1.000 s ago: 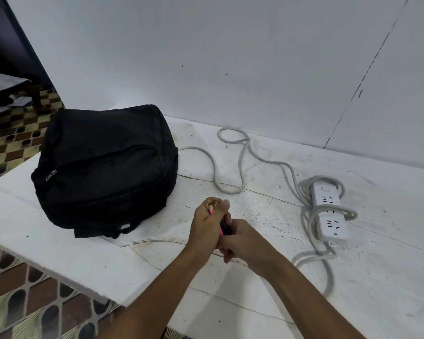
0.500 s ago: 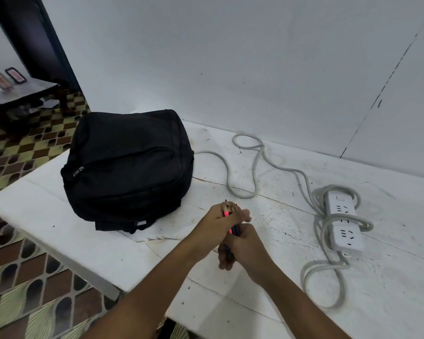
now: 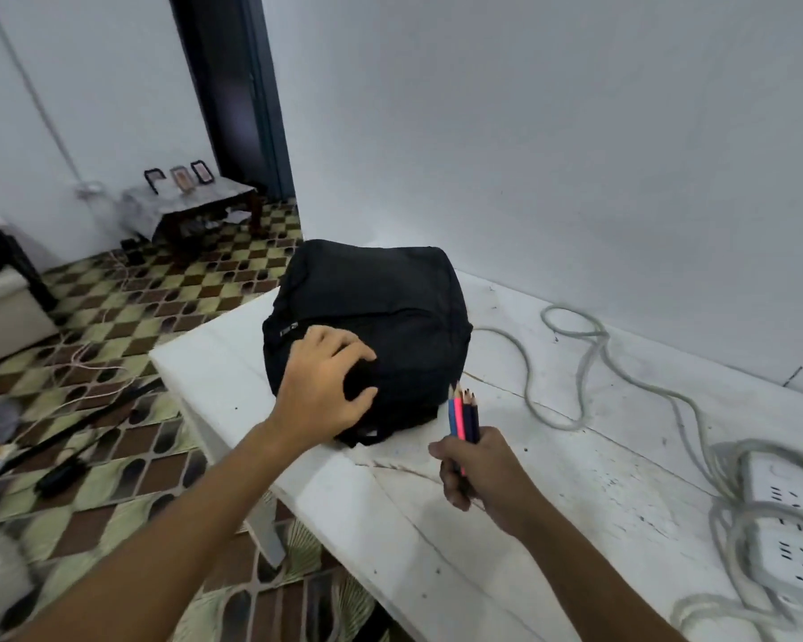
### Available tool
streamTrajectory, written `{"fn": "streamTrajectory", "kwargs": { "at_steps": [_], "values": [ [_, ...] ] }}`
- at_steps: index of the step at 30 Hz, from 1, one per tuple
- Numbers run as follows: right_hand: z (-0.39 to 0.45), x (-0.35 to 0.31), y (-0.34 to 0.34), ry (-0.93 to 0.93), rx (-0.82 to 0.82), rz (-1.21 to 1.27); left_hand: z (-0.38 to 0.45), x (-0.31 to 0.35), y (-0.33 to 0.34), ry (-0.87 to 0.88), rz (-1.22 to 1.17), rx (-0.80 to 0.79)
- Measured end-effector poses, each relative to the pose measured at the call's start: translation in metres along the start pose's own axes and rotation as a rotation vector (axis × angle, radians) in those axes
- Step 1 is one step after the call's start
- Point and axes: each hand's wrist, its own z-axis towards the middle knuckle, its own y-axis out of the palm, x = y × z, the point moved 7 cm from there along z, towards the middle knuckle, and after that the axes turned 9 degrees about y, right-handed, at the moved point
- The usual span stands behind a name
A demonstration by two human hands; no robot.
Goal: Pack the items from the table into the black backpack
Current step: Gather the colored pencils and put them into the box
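- The step in hand appears to be getting the backpack (image 3: 367,317) open so the pencils (image 3: 463,412) can go in — its zip looks closed from here, with a small pull showing near the upper left of the front panel.
- The backpack, black and bulging, sits on the white table (image 3: 436,525) near its far left corner, close to the wall.
- The left hand (image 3: 325,386) reaches forward and rests on the front of the backpack, fingers spread and slightly bent over the fabric, thumb apart; it grips nothing that can be seen.
- The right hand (image 3: 478,470) hovers above the table just right of the backpack, fingers curled round a small bundle of pencils — blue, pink and dark ones — held upright, points up.
- The next move likely calls for the left hand to find the zip pull, just beside its fingertips, and draw it open while the right keeps the pencils clear.
- A grey cable (image 3: 571,363) loops across the table to a white power strip (image 3: 784,539) at the far right.
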Motion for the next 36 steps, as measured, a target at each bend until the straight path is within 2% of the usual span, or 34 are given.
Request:
{"fn": "streamTrajectory", "kwargs": {
  "at_steps": [2,3,5,9,15,17,20,25,31,36],
  "values": [
    [0.005,-0.006,0.012,-0.021,-0.028,-0.039,-0.011,-0.037,0.021,-0.048,0.116,-0.274],
    [0.007,-0.008,0.017,-0.026,-0.038,-0.059,-0.014,-0.048,0.029,-0.055,0.121,-0.349],
    [0.013,-0.014,0.028,-0.041,-0.049,-0.105,-0.009,-0.063,0.032,-0.045,0.045,-0.320],
    [0.025,-0.037,0.047,-0.128,0.012,-0.216,0.045,-0.092,-0.001,-0.202,-0.244,-0.091],
    [0.058,-0.099,0.060,-0.296,0.305,-0.621,0.140,-0.115,-0.042,-0.060,-0.238,-0.091],
    [0.082,-0.110,0.062,-0.249,0.338,-0.712,0.160,-0.124,-0.047,-0.035,-0.267,-0.080],
    [0.124,-0.112,0.062,-0.047,0.284,-0.764,0.180,-0.137,-0.052,-0.030,-0.322,-0.047],
    [0.169,-0.120,0.087,0.065,0.084,-0.585,0.202,-0.144,-0.060,0.011,-0.387,-0.006],
    [0.216,-0.144,0.124,0.153,0.070,-0.576,0.213,-0.148,-0.059,0.034,-0.456,-0.008],
    [0.243,-0.144,0.153,0.360,-0.049,-0.488,0.214,-0.146,-0.060,0.042,-0.478,-0.023]
  ]
}}
